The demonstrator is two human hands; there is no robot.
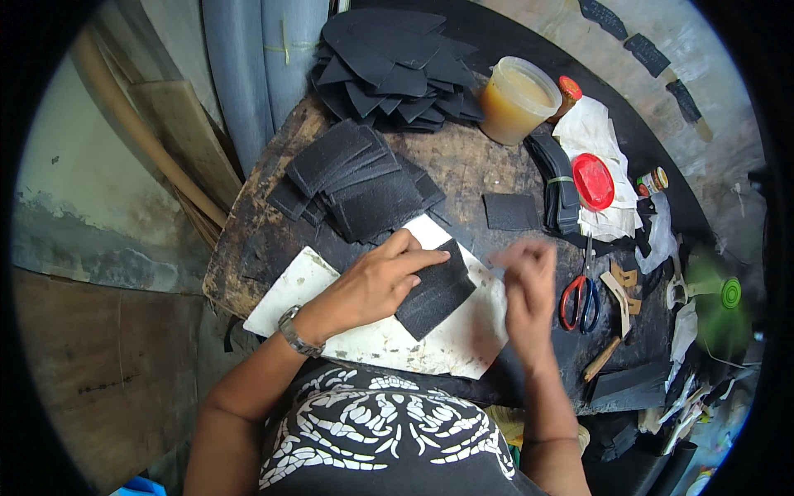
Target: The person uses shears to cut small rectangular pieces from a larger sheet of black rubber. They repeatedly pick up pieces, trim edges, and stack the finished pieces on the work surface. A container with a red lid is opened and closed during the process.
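While the left hand lies flat, fingers extended, pinning a black textured rectangle to the white board on the desk, the right hand hovers just right of it, blurred; its opening cannot be told. The piece's long axis runs diagonally, lower-left to upper-right. Farther back, a lidless translucent tub holds amber liquid.

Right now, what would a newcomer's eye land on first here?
The left hand pressing a black textured piece onto the white cutting board at centre, the blurred right hand beside it. Behind, stacks of black cut pieces; right, a red lid and red-handled scissors.
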